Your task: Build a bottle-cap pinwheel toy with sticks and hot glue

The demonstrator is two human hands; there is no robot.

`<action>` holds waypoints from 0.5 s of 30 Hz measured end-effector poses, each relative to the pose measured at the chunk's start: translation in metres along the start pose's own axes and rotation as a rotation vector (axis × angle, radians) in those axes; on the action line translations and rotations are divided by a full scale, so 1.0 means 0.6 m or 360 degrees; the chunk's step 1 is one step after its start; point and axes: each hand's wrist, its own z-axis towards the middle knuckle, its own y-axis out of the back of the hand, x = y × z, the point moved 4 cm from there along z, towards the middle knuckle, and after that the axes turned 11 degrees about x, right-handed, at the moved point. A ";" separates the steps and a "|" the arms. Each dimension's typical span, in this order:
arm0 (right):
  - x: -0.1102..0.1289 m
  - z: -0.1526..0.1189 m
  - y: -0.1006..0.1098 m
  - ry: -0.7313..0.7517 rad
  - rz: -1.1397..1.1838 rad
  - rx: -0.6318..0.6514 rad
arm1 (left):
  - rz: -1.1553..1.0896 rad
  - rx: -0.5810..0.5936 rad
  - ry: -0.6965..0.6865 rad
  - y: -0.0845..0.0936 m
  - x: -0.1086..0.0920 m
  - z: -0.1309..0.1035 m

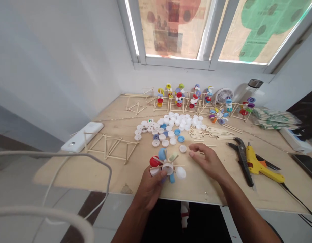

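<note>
My left hand grips a wheel of bottle caps and wooden sticks, its thumb on the white cap at the hub. Red, blue and white caps sit at the stick ends around that hub. My right hand is open just above the table, its fingertips beside a loose white bottle cap and apart from it. Beyond both hands spreads a pile of mostly white caps, with a few blue ones among them. Cut wooden sticks lie in heaps right of the pile.
Stick frames stand at left near a white power strip. Finished cap wheels on frames line the back, beside a small fan and a flask. A yellow glue gun and black-handled cutters lie right.
</note>
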 end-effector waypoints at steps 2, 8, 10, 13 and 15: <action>-0.010 0.018 -0.006 -0.0036 -0.0453 0.0023 | -0.0028 0.0010 -0.0013 0.002 0.001 0.002; -0.013 0.061 -0.040 -0.0082 -0.1097 0.0162 | -0.0116 0.0004 -0.0073 0.005 0.004 0.007; -0.011 0.068 -0.047 -0.0084 -0.1152 0.0170 | -0.0112 0.0002 -0.0063 0.004 0.005 0.007; -0.012 0.073 -0.051 -0.0078 -0.1205 0.0178 | -0.0097 -0.0013 -0.0040 0.002 0.004 0.006; -0.013 0.071 -0.050 -0.0076 -0.1221 0.0177 | -0.0093 -0.0019 -0.0034 0.001 0.003 0.006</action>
